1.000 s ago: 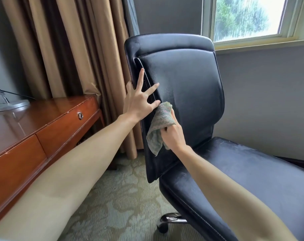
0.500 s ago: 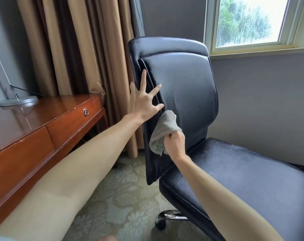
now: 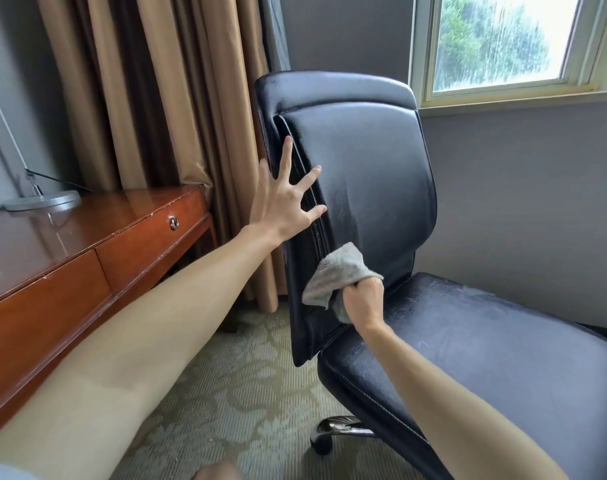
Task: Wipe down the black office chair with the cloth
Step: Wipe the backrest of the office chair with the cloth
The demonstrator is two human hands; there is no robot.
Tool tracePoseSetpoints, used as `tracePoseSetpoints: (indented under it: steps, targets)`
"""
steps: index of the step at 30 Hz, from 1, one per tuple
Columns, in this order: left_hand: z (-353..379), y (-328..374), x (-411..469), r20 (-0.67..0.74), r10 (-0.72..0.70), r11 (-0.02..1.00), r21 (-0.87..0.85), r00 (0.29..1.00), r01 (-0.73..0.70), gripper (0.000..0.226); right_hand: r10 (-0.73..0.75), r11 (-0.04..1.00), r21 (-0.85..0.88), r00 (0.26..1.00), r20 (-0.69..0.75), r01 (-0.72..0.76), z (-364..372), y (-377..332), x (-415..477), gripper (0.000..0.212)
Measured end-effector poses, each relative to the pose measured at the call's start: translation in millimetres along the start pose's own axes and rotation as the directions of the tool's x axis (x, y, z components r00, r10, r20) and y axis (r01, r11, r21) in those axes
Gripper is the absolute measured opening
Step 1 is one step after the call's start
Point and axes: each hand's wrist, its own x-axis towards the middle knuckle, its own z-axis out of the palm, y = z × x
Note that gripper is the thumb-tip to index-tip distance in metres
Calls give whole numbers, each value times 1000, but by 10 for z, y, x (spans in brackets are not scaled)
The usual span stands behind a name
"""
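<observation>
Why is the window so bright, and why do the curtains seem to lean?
In the head view, outdoor daylight overexposes the window, leaving a soft sheen on the black office chair and desk; the same view's wide-angle lens tilts the curtains; little blur.

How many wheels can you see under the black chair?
1. One dark wheel shows at the end of the shiny metal leg, below the chair seat, on the carpet. More wheels may be hidden under the seat.
</observation>
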Motion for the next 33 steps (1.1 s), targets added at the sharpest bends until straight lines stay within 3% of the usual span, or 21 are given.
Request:
tracePoseSetpoints:
  steps: [3, 6, 9, 12, 17, 24, 28, 33]
  targets:
    - [-3, -53, 32, 6, 24, 999, 21, 1000, -24, 75, -73, 997, 31, 997, -29, 73, -23, -302, 219, 27]
    - [12, -65, 65, 31, 6, 998, -65, 999, -4, 77, -115, 993, 14, 993, 13, 115, 80, -414, 368, 12]
    - [50, -79, 49, 13, 4, 997, -81, 1000, -3, 77, -154, 987, -31, 988, 23, 155, 255, -234, 268, 36]
    - [74, -99, 37, 1, 8, 997, -78, 1000, -8, 76, -95, 995, 2, 995, 15, 95, 323, 62, 16, 14]
    - [78, -75, 69, 10, 4, 996, -87, 1000, -3, 76, 81, 996, 40, 993, 88, -85, 197, 340, -182, 31]
    - [62, -72, 69, 24, -5, 996, -83, 1000, 7, 77, 73, 971, 236, 993, -94, -49, -5, -355, 174, 31]
    - [47, -71, 60, 26, -7, 997, -71, 1000, 9, 76, 112, 934, 342, 994, -7, -103, 127, -552, 301, 24]
    - [38, -93, 78, 1, -11, 992, -125, 1000, 12, 64, 71, 952, 293, 994, 88, -94, 319, -598, 396, 62]
